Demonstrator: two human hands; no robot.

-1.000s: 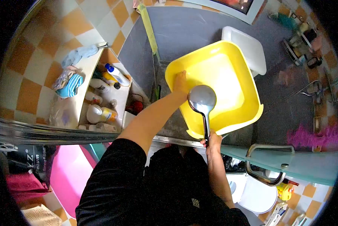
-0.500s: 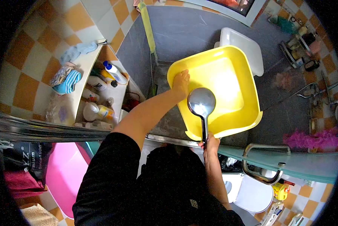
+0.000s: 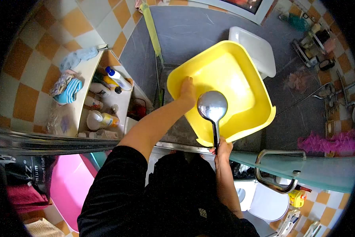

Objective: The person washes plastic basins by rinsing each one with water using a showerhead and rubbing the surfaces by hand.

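Note:
A yellow plastic basin (image 3: 246, 93) is tilted up in front of me, its inside facing me. My left hand (image 3: 188, 93) lies against the basin's inner left side with its fingers stretched out. A shiny shower head (image 3: 212, 104) with a dark handle hangs over the basin's lower part, and my right hand (image 3: 224, 149) is closed around that handle near the basin's lower rim. Whether the right fingers also touch the rim cannot be made out. No water stream shows.
Behind the basin stands a white stool-like object (image 3: 256, 49). Shelves at left hold several bottles (image 3: 118, 79) and cloths (image 3: 70, 91). A glass door with a metal handle (image 3: 260, 173) is at lower right, a pink tub (image 3: 68, 185) at lower left.
The basin has turned a little, its upper left corner shifting left. My left hand has slid slightly down and left along its inside. The shower head stays nearly in place.

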